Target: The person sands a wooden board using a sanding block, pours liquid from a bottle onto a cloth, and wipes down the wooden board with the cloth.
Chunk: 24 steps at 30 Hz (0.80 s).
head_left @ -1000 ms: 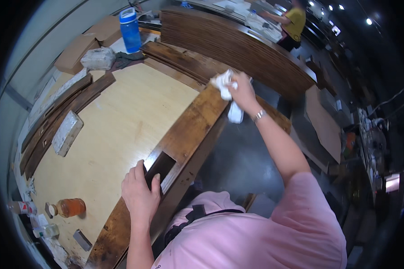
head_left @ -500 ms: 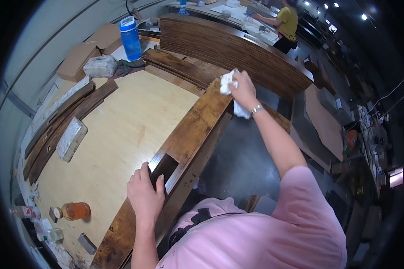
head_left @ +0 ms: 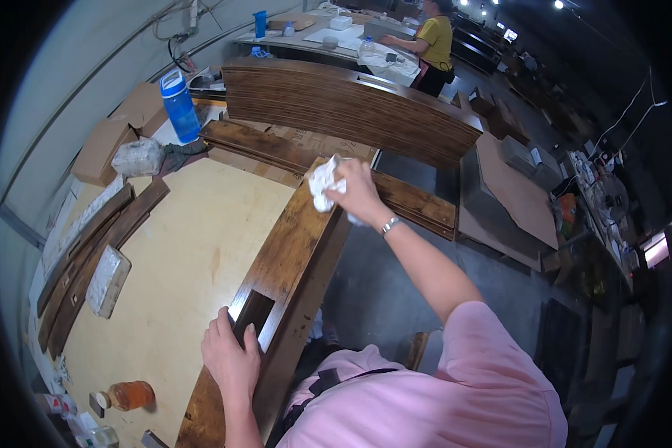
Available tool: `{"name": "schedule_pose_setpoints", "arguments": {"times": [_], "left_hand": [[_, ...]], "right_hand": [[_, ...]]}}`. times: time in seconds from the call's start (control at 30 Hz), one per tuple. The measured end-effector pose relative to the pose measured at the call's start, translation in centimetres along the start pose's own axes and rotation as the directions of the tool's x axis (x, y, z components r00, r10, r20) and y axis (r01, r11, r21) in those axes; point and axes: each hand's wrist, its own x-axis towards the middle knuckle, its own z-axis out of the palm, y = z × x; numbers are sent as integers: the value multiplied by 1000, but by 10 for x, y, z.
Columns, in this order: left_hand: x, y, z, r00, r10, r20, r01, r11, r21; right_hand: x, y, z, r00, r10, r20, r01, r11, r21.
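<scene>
A long brown wooden board (head_left: 280, 243) with a rectangular cutout (head_left: 254, 312) runs from near me toward the far side of the worktable. My left hand (head_left: 233, 360) grips the board beside the cutout, its thumb at the opening and its fingers over the left edge. At the board's far end, my right hand (head_left: 357, 193) is closed on a crumpled white cloth (head_left: 324, 184). The cloth touches the top face there, and part of it hangs below the hand.
On the pale worktable (head_left: 194, 231) lie curved dark wood strips (head_left: 101, 265), a wrapped block (head_left: 108, 281) and a jar of amber liquid (head_left: 131, 396). A blue bottle (head_left: 180, 108) stands farther back. Behind are a large ribbed wooden panel (head_left: 336, 104) and a person in yellow (head_left: 434, 45).
The whole view has shifted. My right hand has drawn the cloth from the board's far right corner slightly nearer, onto its top face. My left hand keeps its place by the cutout.
</scene>
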Motion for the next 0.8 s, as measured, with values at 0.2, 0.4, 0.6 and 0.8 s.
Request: {"name": "schedule_pose_setpoints", "arguments": {"times": [0.2,0.4,0.6,0.8], "left_hand": [[-1,0,3,999,41,-18,-41,999,1],[-3,-8,7,999,-3,-43,5,999,37],[2,-1,3,997,43,-57,-42,999,25],[1,0,1,999,18,-33,-16,999,45]], "right_hand": [[16,7,-9,997,54,-54,-50,997,58],[-82,-108,12,947,-285,149,254,947,199],[-69,-107,0,966,-217,139,201,972,122],[-114,-146,12,893,-439,98,411,884,222]]}}
